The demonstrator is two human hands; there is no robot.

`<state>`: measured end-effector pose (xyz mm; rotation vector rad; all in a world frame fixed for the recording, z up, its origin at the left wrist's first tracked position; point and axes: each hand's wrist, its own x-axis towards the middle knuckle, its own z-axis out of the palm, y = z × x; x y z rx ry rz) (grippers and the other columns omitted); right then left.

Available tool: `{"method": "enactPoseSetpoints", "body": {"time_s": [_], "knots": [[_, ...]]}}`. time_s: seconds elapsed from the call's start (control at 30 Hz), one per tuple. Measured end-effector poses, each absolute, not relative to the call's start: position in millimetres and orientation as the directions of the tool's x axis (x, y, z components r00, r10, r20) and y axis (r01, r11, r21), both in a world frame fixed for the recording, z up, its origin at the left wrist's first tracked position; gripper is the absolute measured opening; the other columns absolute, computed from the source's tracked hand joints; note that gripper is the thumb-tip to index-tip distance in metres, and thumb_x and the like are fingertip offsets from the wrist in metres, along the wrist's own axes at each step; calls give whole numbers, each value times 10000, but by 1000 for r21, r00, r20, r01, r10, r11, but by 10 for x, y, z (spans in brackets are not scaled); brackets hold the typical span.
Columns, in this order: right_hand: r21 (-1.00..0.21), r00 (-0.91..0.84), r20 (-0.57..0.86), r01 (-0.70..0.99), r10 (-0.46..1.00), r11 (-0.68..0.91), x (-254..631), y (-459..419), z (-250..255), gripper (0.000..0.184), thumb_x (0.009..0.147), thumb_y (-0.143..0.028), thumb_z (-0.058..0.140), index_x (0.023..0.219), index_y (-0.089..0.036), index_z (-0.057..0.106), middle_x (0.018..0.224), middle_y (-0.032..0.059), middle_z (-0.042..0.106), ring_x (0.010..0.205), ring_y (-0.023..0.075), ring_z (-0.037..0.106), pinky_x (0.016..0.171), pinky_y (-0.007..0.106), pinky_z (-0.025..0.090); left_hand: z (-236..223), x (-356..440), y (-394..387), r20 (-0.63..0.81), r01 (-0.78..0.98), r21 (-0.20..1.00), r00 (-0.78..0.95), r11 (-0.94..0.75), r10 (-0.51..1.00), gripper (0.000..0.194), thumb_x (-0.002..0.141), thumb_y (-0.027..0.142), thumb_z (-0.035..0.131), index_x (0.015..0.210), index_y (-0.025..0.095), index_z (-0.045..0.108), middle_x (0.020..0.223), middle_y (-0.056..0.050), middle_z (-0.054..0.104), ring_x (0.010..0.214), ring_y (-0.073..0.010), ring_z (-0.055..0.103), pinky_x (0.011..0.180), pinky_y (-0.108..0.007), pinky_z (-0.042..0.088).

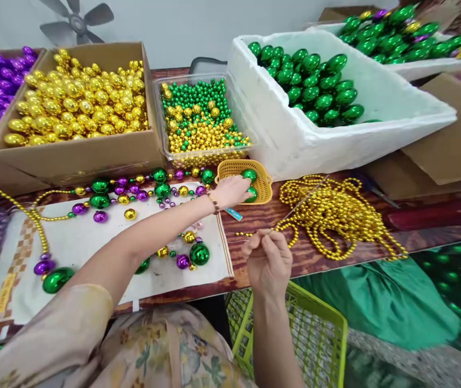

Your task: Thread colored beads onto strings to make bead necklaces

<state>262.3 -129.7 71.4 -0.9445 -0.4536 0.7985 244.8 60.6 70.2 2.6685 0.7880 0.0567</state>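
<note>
My left hand reaches into a small yellow basket, its fingers bent against a shiny green ball. Another green ball lies behind it in the basket. In front of the table edge my right hand is closed in a pinch on a thin needle-like wire that slants up to the right. A short row of gold beads shows beside its fingertips. Below my left forearm, a strand with a green ball, purple and gold balls lies on a white cloth.
A heap of gold bead strings lies right of the basket. Behind stand a carton of gold balls, a clear bin of small beads and a white foam box with green balls. A green crate sits below the table.
</note>
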Motion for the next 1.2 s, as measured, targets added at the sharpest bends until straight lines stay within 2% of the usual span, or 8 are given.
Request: {"method": "enactPoseSetpoints", "body": {"time_s": [0.2,0.33,0.53,0.63,0.73,0.9,1.0,1.2], "knots": [[-839,589,-31,-455,808,299,2569,-1383,608,100,817,-313,744,865,-231,714,592,-43,626,453,102,563,462,230,486,571,2871,551,-194,661,307,748,-684,635,581,914,546,614,1252,74,584,1145,-224,712,1137,-369,674,919,-451,525],[-833,562,-61,-484,825,268,2508,-1394,553,90,830,-304,731,873,-225,722,591,-39,628,446,89,544,438,198,437,544,2724,627,-170,624,474,757,-621,631,558,880,465,663,1259,66,568,1112,-216,714,1076,-375,682,909,-487,527],[-848,588,-32,-444,808,289,2453,-1258,551,106,822,-299,737,872,-207,723,616,-25,653,511,102,588,515,222,497,743,1882,609,109,1,986,755,-168,647,531,845,387,708,1333,244,556,1348,-118,597,1188,-274,614,999,-443,522],[-858,599,-29,-426,800,288,2406,-1073,577,109,812,-294,748,867,-203,724,646,-21,666,563,104,615,551,219,505,856,1367,416,31,-229,950,745,213,666,505,824,337,744,1293,303,560,1313,-83,607,1050,-236,685,939,-445,564],[-883,545,15,-386,838,268,2265,-847,603,120,821,-308,743,866,-199,723,688,-13,684,601,110,637,580,229,522,945,966,205,-47,-335,860,698,384,714,534,800,352,790,1272,312,541,1281,-67,626,1025,-239,703,911,-457,585],[-936,386,56,-301,921,182,1912,-656,653,173,867,-331,698,990,-211,722,738,-8,697,596,121,657,550,241,530,1016,491,65,-112,-411,826,551,385,827,437,902,612,613,1160,262,566,1222,-77,635,1008,-234,685,821,-434,614],[-958,325,63,-244,944,148,1763,-684,677,225,873,-321,696,1070,-216,722,807,16,728,627,135,686,539,240,523,982,252,79,-91,-380,885,427,270,900,359,868,446,727,1139,266,576,1206,-44,618,989,-182,652,821,-356,599],[-975,275,-3,-214,962,58,1629,-833,583,153,870,-329,707,936,-192,714,816,48,769,584,147,699,485,223,487,834,-14,172,39,-300,949,407,93,913,618,727,211,842,1297,290,619,1336,-56,582,1156,-194,573,979,-316,490]]}}
